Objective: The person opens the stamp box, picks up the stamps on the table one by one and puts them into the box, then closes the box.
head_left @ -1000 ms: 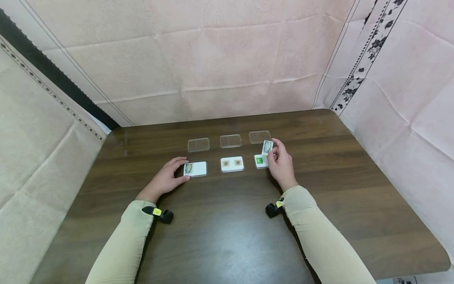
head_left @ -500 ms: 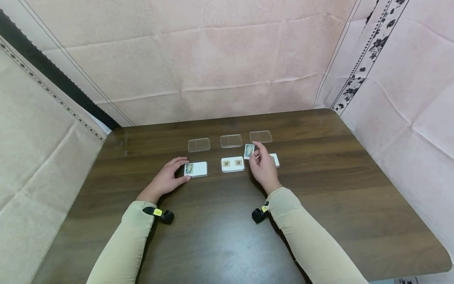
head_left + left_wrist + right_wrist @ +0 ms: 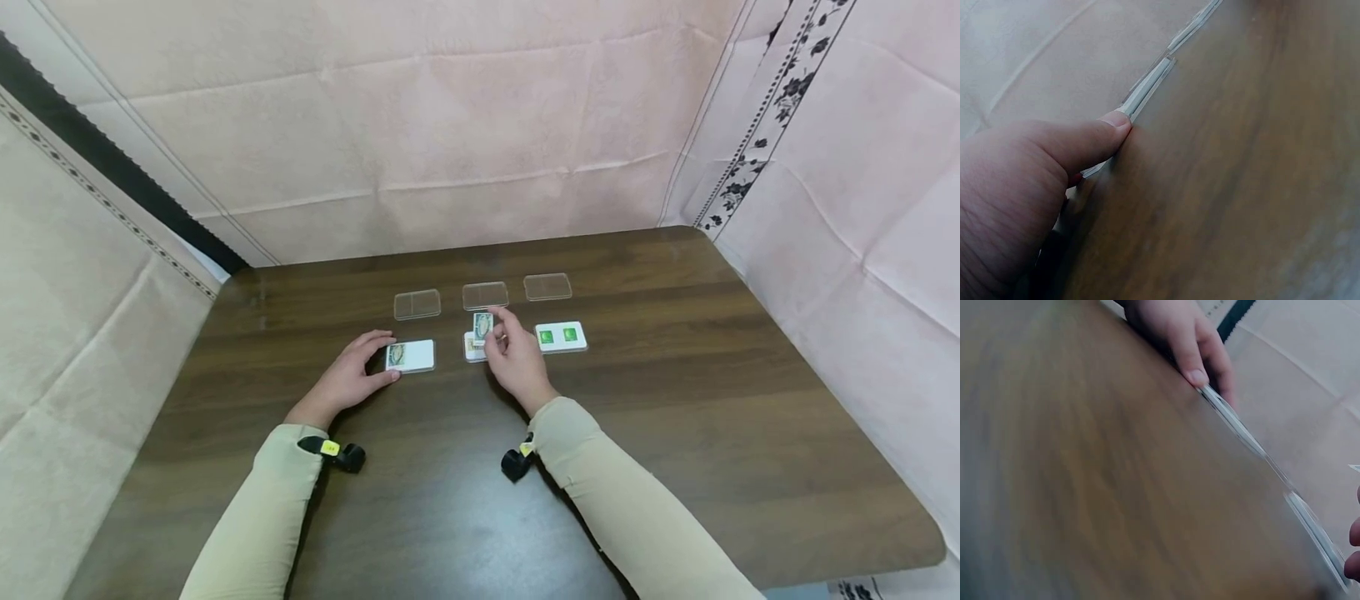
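Observation:
My left hand (image 3: 347, 382) holds the left end of a flat white case (image 3: 420, 356) between thumb and fingers; the left wrist view shows the thumb against the case's edge (image 3: 1149, 89). One small picture lies on that case's left half, and its right half is plain white. Between thumb and fingers, my right hand (image 3: 517, 362) pinches a small picture card (image 3: 483, 323) upright over the middle case (image 3: 471, 353), most of which the hand hides. On the right lies another white case (image 3: 558, 330) with two green squares. Only fingertips (image 3: 1354, 565) of the right hand show in its wrist view.
Behind the cases, three clear lids lie in a row: a left lid (image 3: 417, 305), a middle lid (image 3: 484, 296) and a right lid (image 3: 547, 287). The brown wooden table (image 3: 435, 500) ends at a pale cloth backdrop (image 3: 480, 150).
My right hand has carried the picture card leftward from the right case to over the middle case, uncovering both green squares. My left hand has stayed on the left case.

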A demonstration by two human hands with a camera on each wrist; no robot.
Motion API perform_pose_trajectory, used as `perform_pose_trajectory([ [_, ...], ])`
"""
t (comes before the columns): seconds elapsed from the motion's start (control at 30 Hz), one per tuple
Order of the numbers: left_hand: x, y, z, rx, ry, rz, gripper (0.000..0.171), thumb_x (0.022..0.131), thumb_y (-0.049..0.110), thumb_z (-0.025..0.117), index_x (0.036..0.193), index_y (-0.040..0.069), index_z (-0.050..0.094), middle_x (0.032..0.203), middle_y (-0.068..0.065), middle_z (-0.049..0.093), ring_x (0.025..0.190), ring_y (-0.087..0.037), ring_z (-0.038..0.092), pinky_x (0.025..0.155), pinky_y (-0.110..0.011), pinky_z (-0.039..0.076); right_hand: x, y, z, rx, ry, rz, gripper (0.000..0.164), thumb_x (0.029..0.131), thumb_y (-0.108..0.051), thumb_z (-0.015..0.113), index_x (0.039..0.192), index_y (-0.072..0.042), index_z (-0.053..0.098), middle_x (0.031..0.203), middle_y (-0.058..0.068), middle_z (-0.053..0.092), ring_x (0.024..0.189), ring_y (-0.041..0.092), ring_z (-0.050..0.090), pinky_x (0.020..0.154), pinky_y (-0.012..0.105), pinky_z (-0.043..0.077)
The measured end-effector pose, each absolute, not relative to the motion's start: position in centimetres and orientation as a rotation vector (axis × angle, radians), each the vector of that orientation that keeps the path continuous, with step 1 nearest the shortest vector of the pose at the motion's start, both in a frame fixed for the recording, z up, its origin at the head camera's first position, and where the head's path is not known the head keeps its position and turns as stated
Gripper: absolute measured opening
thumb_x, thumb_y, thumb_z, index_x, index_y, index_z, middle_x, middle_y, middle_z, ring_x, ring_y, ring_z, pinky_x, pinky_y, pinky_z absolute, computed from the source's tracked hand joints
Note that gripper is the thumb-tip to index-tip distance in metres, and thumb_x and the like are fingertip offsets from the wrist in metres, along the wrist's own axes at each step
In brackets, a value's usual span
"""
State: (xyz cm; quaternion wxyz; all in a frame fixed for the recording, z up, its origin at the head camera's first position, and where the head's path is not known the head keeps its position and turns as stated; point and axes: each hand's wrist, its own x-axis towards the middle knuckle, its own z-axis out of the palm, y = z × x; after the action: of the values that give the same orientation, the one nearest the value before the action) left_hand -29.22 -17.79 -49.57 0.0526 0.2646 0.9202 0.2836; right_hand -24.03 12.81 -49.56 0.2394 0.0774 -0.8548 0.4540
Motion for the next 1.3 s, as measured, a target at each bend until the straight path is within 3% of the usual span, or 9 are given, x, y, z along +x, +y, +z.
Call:
perform_pose_trajectory([
  [0.3,-29.4,-17.8,-49.6,0.805,2.799,0.863,0.063,0.095,0.032,0.073,0.147,0.006,0.049,0.158,-0.013,0.037,0.146,-0.036,0.031,0.115,-0.059,0.028,-24.1,9.3,-49.5,0.282,-2.400,1.272,0.041,0.095,-0.010,0.059,0.136,-0.011,0.056,0.082,-0.003,0.063,0.054,0.006,0.046,0.052,0.026,0.040],
  [0.67,-29.5,-17.8,-49.8,0.781,2.799,0.851,0.062,0.094,0.034,0.072,0.146,0.007,0.051,0.157,-0.013,0.038,0.145,-0.036,0.032,0.114,-0.059,0.029,-24.3,5.7,-49.6,0.265,-2.534,1.234,0.040,0.098,-0.018,0.062,0.137,-0.012,0.056,0.085,-0.005,0.063,0.066,0.009,0.053,0.065,0.027,0.047],
  [1.3,-29.8,-17.7,-49.5,0.811,2.796,0.876,0.061,0.094,0.030,0.073,0.145,0.005,0.051,0.157,-0.014,0.039,0.146,-0.036,0.032,0.115,-0.058,0.029,-25.5,4.0,-49.3,0.223,-2.807,0.786,0.041,0.099,-0.031,0.061,0.137,-0.015,0.060,0.060,-0.010,0.053,0.053,0.010,0.052,0.049,0.027,0.041],
])
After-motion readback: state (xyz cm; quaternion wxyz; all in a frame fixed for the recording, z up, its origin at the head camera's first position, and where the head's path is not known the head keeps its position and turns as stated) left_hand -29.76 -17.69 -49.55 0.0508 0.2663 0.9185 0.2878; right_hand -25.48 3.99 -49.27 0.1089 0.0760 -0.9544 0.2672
